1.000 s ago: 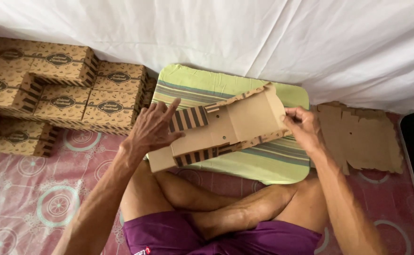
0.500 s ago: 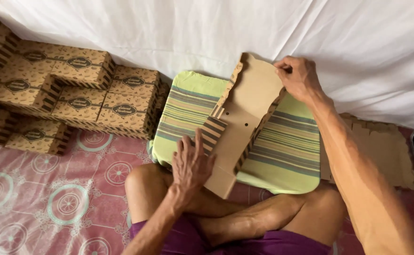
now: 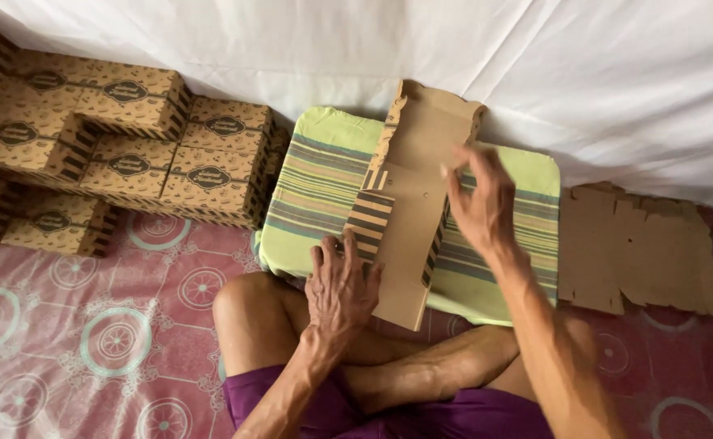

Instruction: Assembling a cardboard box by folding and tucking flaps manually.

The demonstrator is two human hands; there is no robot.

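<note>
A flat brown cardboard box blank [image 3: 411, 207] with striped side flaps lies lengthwise on a green striped cushion [image 3: 316, 175] in front of my crossed legs. My left hand [image 3: 340, 284] presses on the blank's near left striped flap, fingers spread. Over the blank's right edge is my right hand [image 3: 480, 199], fingers curled and touching the right side flap near the middle. The blank's far end reaches the white sheet.
Stacks of folded brown patterned boxes [image 3: 121, 154] stand at the left along the white sheet wall [image 3: 535, 65]. A pile of flat cardboard blanks [image 3: 641, 248] lies to the right of the cushion. A pink patterned mat [image 3: 88, 341] covers the floor.
The blank turned from crosswise to lengthwise and now lies flat on the cushion. My right hand came down from the blank's far end to its right side; my left hand stays at the near left flap.
</note>
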